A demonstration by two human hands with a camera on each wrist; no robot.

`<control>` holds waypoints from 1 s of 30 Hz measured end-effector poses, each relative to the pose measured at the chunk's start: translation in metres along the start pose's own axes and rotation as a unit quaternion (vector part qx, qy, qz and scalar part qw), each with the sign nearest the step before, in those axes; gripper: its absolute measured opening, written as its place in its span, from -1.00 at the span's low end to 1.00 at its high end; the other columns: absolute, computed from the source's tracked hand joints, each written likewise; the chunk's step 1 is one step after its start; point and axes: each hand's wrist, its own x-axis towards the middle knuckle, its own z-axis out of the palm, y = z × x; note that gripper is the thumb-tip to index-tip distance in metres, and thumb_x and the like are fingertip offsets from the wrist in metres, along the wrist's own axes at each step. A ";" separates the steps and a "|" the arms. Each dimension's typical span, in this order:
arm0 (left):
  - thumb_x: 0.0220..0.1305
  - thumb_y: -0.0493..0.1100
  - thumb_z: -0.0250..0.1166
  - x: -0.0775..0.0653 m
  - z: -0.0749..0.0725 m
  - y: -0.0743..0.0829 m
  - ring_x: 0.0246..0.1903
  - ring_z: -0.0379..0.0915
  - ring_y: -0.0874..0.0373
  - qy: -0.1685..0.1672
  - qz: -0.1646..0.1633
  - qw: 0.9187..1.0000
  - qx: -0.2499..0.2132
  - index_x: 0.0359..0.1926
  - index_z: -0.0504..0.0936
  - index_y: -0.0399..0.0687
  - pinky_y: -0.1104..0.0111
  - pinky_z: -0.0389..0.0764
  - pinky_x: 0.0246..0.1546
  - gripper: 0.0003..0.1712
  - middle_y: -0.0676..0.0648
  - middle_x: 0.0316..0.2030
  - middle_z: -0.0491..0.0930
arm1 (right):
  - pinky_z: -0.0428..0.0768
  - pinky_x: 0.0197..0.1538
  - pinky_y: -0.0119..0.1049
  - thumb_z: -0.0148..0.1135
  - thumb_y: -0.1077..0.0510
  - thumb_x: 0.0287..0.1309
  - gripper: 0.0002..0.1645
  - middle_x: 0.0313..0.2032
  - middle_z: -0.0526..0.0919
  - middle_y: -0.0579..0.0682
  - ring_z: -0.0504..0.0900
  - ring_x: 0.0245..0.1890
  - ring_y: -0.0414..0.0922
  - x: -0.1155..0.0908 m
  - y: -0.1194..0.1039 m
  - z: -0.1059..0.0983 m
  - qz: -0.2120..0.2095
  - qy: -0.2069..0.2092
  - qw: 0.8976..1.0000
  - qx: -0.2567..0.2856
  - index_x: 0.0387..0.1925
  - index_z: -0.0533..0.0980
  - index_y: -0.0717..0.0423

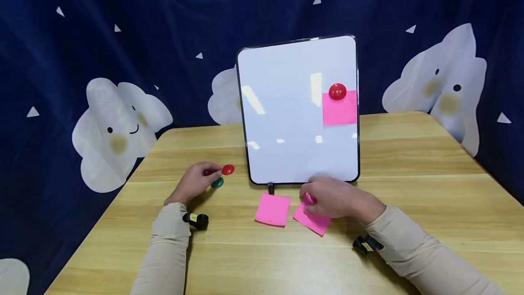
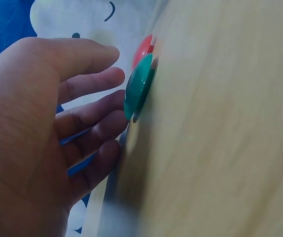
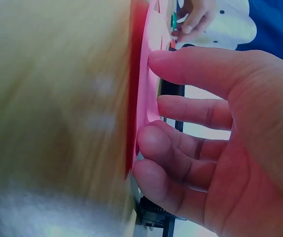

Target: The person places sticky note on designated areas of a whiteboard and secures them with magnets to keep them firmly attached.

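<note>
My left hand (image 1: pixel 195 180) is beside several round magnets at the left, its fingers loosely bent with nothing between thumb and fingers. The green magnet (image 2: pixel 139 84) lies right at its fingertips, and a red magnet (image 1: pixel 227 170) lies just beyond. Another dark red piece (image 1: pixel 208 172) shows partly behind the fingers. My right hand (image 1: pixel 333 197) is over a pink sticky note (image 1: pixel 313 221) on the table, thumb and fingertips touching its surface. The note (image 3: pixel 144 89) bulges slightly between thumb and index finger. A second pink sticky note (image 1: pixel 272 210) lies to its left.
A whiteboard (image 1: pixel 286 104) with a black frame stands upright behind the hands. On its right side a red magnet (image 1: pixel 337 91) overlaps the top of a pink note (image 1: pixel 340 112). A small black foot (image 1: pixel 271 188) juts out below the board. The wooden table (image 1: pixel 229 258) meets a blue curtain (image 1: pixel 180 12).
</note>
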 end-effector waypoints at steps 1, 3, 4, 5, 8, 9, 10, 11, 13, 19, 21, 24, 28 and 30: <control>0.40 -0.04 0.29 0.000 0.000 -0.001 -0.15 0.49 0.03 -0.001 0.000 1.000 -0.002 0.03 0.71 -0.08 0.14 0.52 -0.02 -0.70 -0.07 -0.04 0.63 | 0.49 -0.28 -0.31 0.43 0.05 0.16 -0.74 -0.38 0.49 -0.18 0.42 -0.37 -0.24 0.000 0.000 0.000 0.004 -0.003 1.000 0.005 -0.14 0.66 0.05; 0.40 -0.05 0.29 -0.001 0.000 -0.003 -0.13 0.49 0.04 -0.005 -0.003 1.000 -0.008 0.05 0.71 -0.08 0.15 0.51 -0.02 -0.69 -0.06 -0.02 0.62 | 0.50 -0.27 -0.30 0.45 0.06 0.14 -0.76 -0.37 0.49 -0.17 0.43 -0.36 -0.23 0.000 -0.001 -0.001 0.014 -0.010 1.000 0.013 -0.19 0.65 0.03; 0.40 -0.05 0.30 -0.001 0.000 -0.003 -0.13 0.49 0.04 -0.006 -0.005 1.000 -0.012 0.05 0.71 -0.08 0.15 0.51 -0.02 -0.69 -0.06 -0.02 0.62 | 0.50 -0.28 -0.29 0.46 0.06 0.13 -0.77 -0.36 0.49 -0.16 0.43 -0.36 -0.22 0.000 -0.002 -0.002 0.019 -0.012 1.000 0.016 -0.21 0.64 0.02; 0.40 -0.05 0.30 -0.001 0.000 -0.004 -0.13 0.48 0.04 -0.007 -0.006 1.000 -0.015 0.06 0.70 -0.08 0.16 0.51 -0.02 -0.68 -0.06 -0.01 0.61 | 0.50 -0.28 -0.29 0.47 0.06 0.12 -0.79 -0.36 0.48 -0.16 0.43 -0.35 -0.22 0.000 -0.002 -0.002 0.024 -0.013 0.999 0.018 -0.23 0.63 0.01; 0.39 -0.05 0.30 -0.002 0.000 -0.004 -0.12 0.49 0.04 -0.011 -0.009 1.000 -0.023 0.07 0.70 -0.08 0.16 0.51 -0.04 -0.68 -0.06 0.00 0.61 | 0.49 -0.28 -0.27 0.47 0.06 0.11 -0.81 -0.36 0.47 -0.15 0.43 -0.36 -0.20 0.000 -0.003 -0.003 0.036 -0.014 0.999 0.019 -0.29 0.60 -0.04; 0.39 -0.06 0.30 -0.002 -0.001 -0.004 -0.12 0.49 0.04 -0.012 -0.009 1.000 -0.025 0.07 0.70 -0.08 0.16 0.51 -0.03 -0.68 -0.06 0.00 0.61 | 0.48 -0.28 -0.27 0.47 0.06 0.11 -0.81 -0.37 0.46 -0.15 0.42 -0.36 -0.20 0.000 -0.003 -0.003 0.038 -0.014 0.999 0.017 -0.30 0.59 -0.05; 0.38 -0.06 0.31 -0.002 -0.001 -0.003 -0.12 0.49 0.04 -0.013 -0.009 1.000 -0.027 0.07 0.70 -0.09 0.17 0.51 -0.03 -0.68 -0.06 0.00 0.61 | 0.48 -0.29 -0.27 0.47 0.06 0.10 -0.81 -0.37 0.46 -0.15 0.42 -0.37 -0.20 -0.001 -0.003 -0.003 0.038 -0.012 0.999 0.017 -0.30 0.59 -0.06; 0.38 -0.06 0.31 -0.002 -0.001 -0.003 -0.12 0.49 0.04 -0.015 -0.009 0.999 -0.028 0.07 0.70 -0.09 0.16 0.51 -0.03 -0.67 -0.06 0.00 0.61 | 0.47 -0.29 -0.27 0.47 0.06 0.10 -0.81 -0.37 0.45 -0.16 0.42 -0.37 -0.20 -0.001 -0.003 -0.003 0.039 -0.011 0.999 0.015 -0.31 0.58 -0.07; 0.37 -0.06 0.32 -0.002 -0.001 -0.003 -0.11 0.50 0.04 -0.019 -0.008 0.999 -0.032 0.07 0.69 -0.09 0.16 0.51 -0.02 -0.67 -0.06 0.00 0.61 | 0.47 -0.30 -0.28 0.47 0.06 0.11 -0.82 -0.39 0.46 -0.18 0.41 -0.38 -0.21 -0.001 -0.003 -0.002 0.036 -0.008 0.999 0.014 -0.33 0.57 -0.08; 0.33 -0.07 0.36 -0.002 -0.003 -0.004 -0.13 0.50 0.05 -0.037 -0.013 0.998 -0.050 0.07 0.69 -0.08 0.16 0.51 -0.04 -0.66 -0.04 -0.04 0.61 | 0.47 -0.30 -0.31 0.43 0.12 0.16 -0.86 -0.45 0.49 -0.25 0.42 -0.41 -0.23 -0.001 0.000 -0.002 0.020 -0.001 1.000 0.015 -0.37 0.57 -0.08; 0.32 -0.07 0.37 -0.002 -0.003 -0.004 -0.14 0.50 0.05 -0.042 -0.015 0.998 -0.053 0.08 0.69 -0.07 0.17 0.51 -0.05 -0.65 -0.04 -0.04 0.60 | 0.48 -0.28 -0.32 0.40 0.19 0.17 -0.88 -0.45 0.50 -0.25 0.43 -0.40 -0.24 -0.001 0.001 -0.002 0.012 0.005 1.000 0.011 -0.38 0.58 -0.07; 0.29 -0.08 0.40 -0.003 -0.004 -0.004 -0.13 0.48 0.04 -0.048 -0.017 0.997 -0.051 0.08 0.68 -0.06 0.18 0.51 -0.06 -0.63 -0.05 -0.03 0.59 | 0.50 -0.27 -0.33 0.34 0.29 0.16 -0.83 -0.45 0.52 -0.25 0.44 -0.40 -0.26 -0.002 0.002 -0.002 -0.006 0.018 1.000 0.007 -0.40 0.58 -0.06; 0.27 -0.09 0.41 -0.004 -0.005 -0.003 -0.09 0.47 0.03 -0.056 -0.017 0.997 -0.046 0.09 0.68 -0.05 0.18 0.50 -0.05 -0.61 -0.05 0.00 0.57 | 0.48 -0.28 -0.33 0.31 0.33 0.16 -0.78 -0.45 0.49 -0.25 0.42 -0.41 -0.26 -0.002 0.001 -0.001 -0.014 0.032 0.999 -0.002 -0.43 0.55 -0.08; 0.26 -0.09 0.42 -0.004 -0.006 -0.003 -0.07 0.46 0.02 -0.061 -0.017 0.997 -0.047 0.10 0.68 -0.05 0.17 0.50 -0.04 -0.61 -0.05 0.01 0.56 | 0.46 -0.29 -0.33 0.32 0.30 0.17 -0.80 -0.45 0.46 -0.24 0.40 -0.41 -0.24 -0.002 0.001 -0.002 -0.014 0.039 0.999 -0.010 -0.43 0.54 -0.07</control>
